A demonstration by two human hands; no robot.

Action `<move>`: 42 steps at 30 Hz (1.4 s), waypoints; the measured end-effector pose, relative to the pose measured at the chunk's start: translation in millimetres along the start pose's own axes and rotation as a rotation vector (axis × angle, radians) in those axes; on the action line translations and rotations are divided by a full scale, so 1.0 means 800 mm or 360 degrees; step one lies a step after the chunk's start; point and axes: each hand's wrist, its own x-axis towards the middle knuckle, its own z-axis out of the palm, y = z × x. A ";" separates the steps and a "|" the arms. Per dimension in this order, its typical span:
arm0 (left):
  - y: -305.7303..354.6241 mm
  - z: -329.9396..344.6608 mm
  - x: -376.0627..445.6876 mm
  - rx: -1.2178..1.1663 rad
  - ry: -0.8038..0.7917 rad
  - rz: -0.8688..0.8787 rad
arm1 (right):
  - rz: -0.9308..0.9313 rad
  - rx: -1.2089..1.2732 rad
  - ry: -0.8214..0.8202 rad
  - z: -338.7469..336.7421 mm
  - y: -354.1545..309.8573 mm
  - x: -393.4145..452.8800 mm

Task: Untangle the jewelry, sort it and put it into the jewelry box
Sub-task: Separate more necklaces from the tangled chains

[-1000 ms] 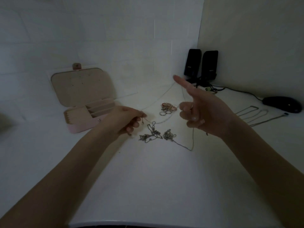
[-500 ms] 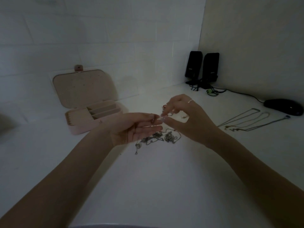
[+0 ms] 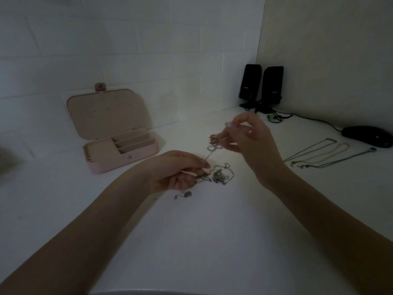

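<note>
A tangle of thin chains (image 3: 219, 175) lies on the white table at the centre. My left hand (image 3: 180, 171) rests palm up beside it and pinches one end of a fine chain (image 3: 209, 155). That chain runs up towards my right hand (image 3: 251, 141), which is raised and blurred, its fingers pinched on the other end. A small heap of rings (image 3: 214, 142) sits just behind the chain. One small pendant piece (image 3: 185, 195) lies apart, below my left hand. The pink jewelry box (image 3: 121, 150) stands open at the left, lid up.
Three straightened necklaces (image 3: 314, 156) lie side by side at the right. A black mouse (image 3: 368, 136) and its cable are at the far right. Two black speakers (image 3: 261, 86) stand in the back corner against the walls.
My right hand has lifted up and to the right, drawing a fine chain out of the tangle. My left hand has stayed low by the tangle, holding the chain's other end.
</note>
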 end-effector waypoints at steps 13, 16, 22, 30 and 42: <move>0.000 -0.017 0.007 0.0717 0.0727 0.0224 | -0.0003 0.0305 0.0603 -0.033 -0.010 0.014; -0.002 -0.019 0.010 0.0772 0.0773 0.0268 | 0.0041 0.0394 0.0838 -0.041 -0.011 0.018; 0.001 -0.022 0.012 0.0352 0.0707 0.0298 | 0.0411 0.0312 0.1009 -0.056 0.004 0.028; 0.004 -0.029 0.010 -0.0060 0.0728 0.0228 | 0.0477 0.0390 0.1051 -0.059 0.008 0.032; -0.006 -0.042 0.021 0.0148 0.1297 0.0535 | 0.0342 0.0074 0.1063 -0.067 0.016 0.034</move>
